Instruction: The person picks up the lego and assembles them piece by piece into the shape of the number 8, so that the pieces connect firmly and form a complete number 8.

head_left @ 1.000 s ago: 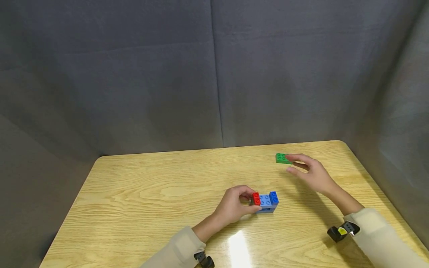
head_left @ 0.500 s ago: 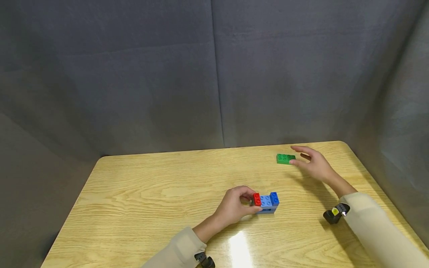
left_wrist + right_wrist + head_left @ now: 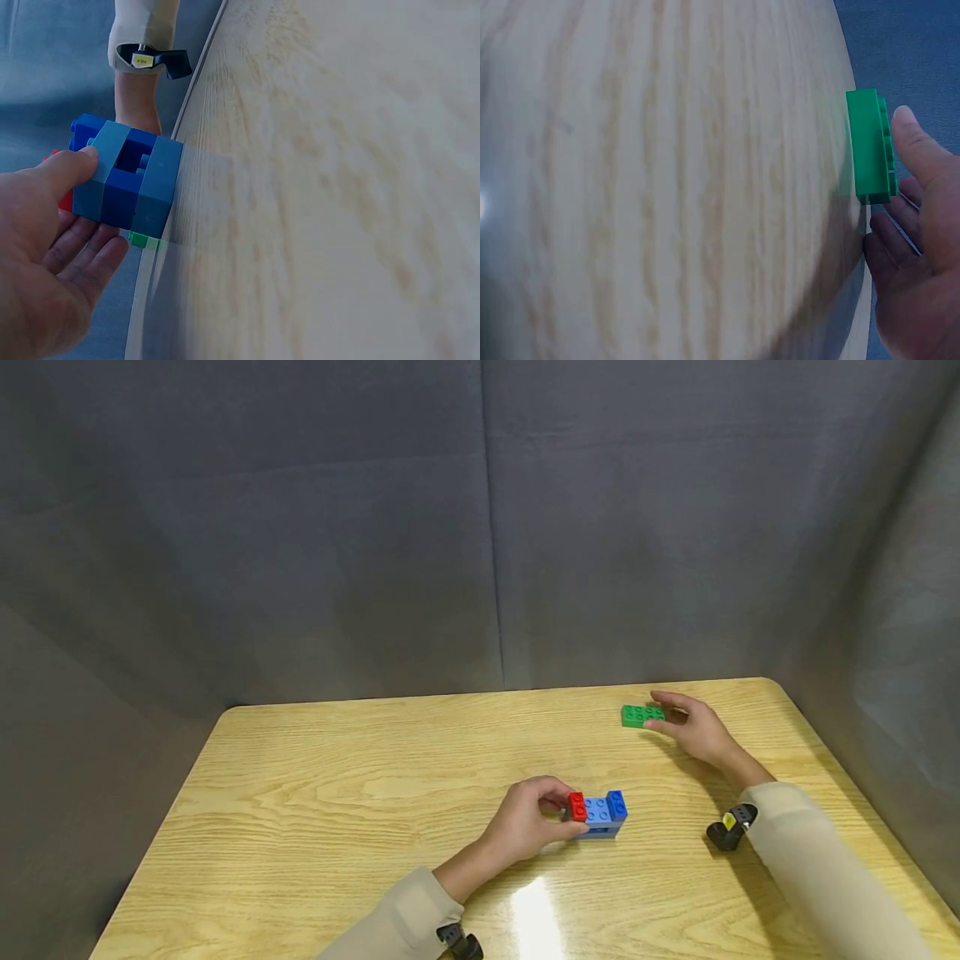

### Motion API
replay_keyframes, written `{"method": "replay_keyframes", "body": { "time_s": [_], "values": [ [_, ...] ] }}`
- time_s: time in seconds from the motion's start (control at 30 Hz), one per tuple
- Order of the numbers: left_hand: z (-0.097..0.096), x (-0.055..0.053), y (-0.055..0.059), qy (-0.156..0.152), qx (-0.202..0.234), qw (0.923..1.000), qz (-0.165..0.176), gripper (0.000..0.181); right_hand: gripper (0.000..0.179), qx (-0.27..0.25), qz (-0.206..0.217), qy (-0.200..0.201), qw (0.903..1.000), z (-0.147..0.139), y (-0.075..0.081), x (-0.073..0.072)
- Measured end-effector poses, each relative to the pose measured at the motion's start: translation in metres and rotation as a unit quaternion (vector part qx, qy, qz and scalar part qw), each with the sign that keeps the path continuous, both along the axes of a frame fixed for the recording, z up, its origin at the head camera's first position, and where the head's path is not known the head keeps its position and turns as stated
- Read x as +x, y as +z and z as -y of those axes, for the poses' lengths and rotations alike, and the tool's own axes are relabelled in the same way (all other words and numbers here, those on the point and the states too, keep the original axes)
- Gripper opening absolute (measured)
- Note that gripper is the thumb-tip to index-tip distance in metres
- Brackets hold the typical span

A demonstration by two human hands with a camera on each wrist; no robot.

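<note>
My left hand [image 3: 522, 818] pinches the left end of a stack of toy building bricks [image 3: 597, 811], thumb at the front and fingers behind. Light and dark blue bricks form the stack, topped by a small red brick [image 3: 577, 806] at the left and a dark blue one [image 3: 617, 805] at the right. In the left wrist view the stack [image 3: 129, 176] shows a gap in its side. Farther back, a green brick [image 3: 637, 716] lies studs up on the table. My right hand [image 3: 699, 730] is at its right end, thumb and fingers spread; the right wrist view shows the thumb [image 3: 915, 142] apart from the studs.
The wooden table [image 3: 337, 793] has rounded back corners. Dark grey curtains [image 3: 360, 543] stand behind it and at both sides. A bright light reflection [image 3: 536, 914] lies near the front.
My right hand first draws back from over the green brick, then lowers toward its right end, thumb in front. The left hand stays on the brick stack.
</note>
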State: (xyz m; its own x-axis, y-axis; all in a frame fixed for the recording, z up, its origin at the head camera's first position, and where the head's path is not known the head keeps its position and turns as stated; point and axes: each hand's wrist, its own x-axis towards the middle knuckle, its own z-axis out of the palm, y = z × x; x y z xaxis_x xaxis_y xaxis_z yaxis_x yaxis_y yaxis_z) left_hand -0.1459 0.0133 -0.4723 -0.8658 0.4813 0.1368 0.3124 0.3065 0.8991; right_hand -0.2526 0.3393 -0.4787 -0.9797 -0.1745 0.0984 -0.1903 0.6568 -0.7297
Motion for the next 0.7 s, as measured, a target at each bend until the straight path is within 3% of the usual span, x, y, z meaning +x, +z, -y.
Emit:
{"method": "replay_keyframes", "body": {
  "time_s": [0.7],
  "values": [
    [0.0003,0.0015,-0.0006,-0.003,0.018,0.9997,0.015,0.031,0.051,0.066,-0.029,-0.010,0.9974,0.0054,-0.0059,0.0007]
  ]
}}
